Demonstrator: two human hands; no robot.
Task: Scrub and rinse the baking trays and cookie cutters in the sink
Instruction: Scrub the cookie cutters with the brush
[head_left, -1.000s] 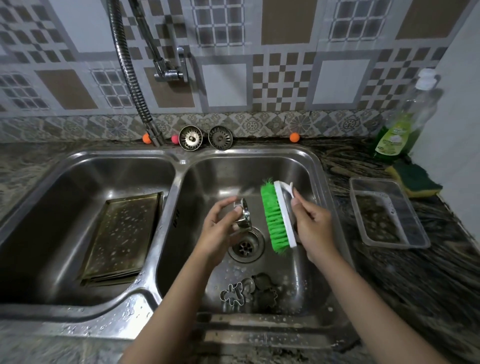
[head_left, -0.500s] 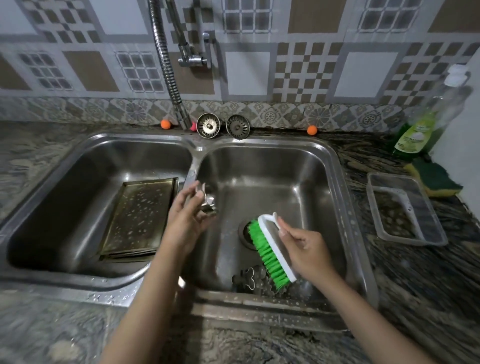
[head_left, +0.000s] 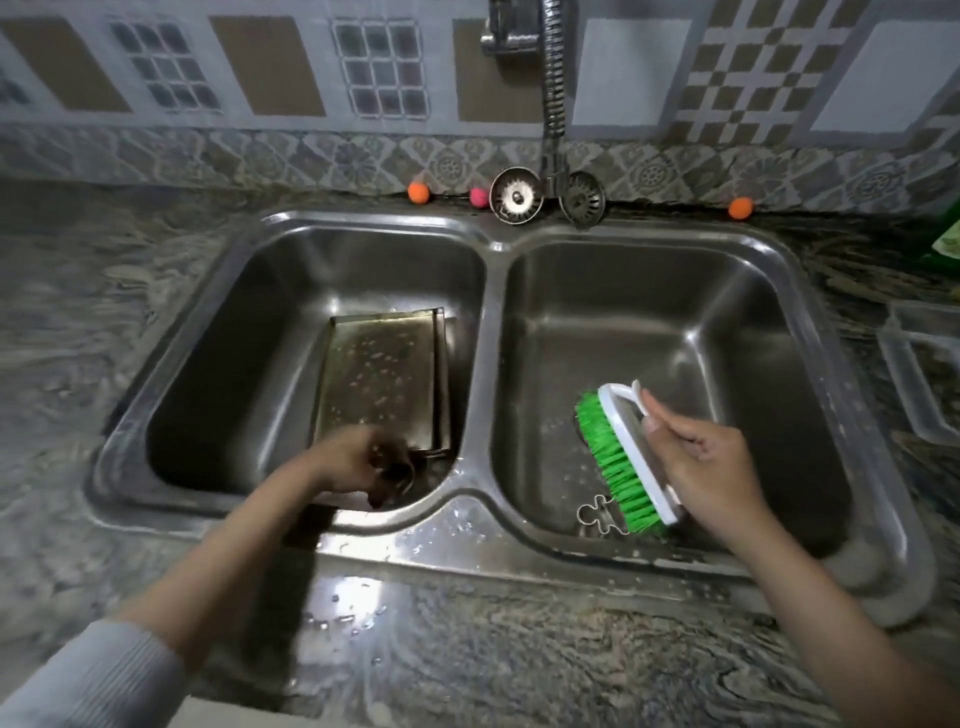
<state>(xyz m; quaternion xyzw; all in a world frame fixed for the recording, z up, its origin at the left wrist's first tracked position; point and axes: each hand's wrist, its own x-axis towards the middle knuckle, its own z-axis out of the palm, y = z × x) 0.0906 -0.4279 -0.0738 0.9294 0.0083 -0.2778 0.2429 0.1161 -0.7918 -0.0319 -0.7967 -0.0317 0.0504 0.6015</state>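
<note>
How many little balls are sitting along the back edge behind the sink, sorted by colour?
Orange balls: 2, one left of the strainers, one right
Pink ball: 1
Total: 3

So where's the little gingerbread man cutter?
The gingerbread man cutter lies in the right basin, near its front, under the green brush the right hand holds.
</note>
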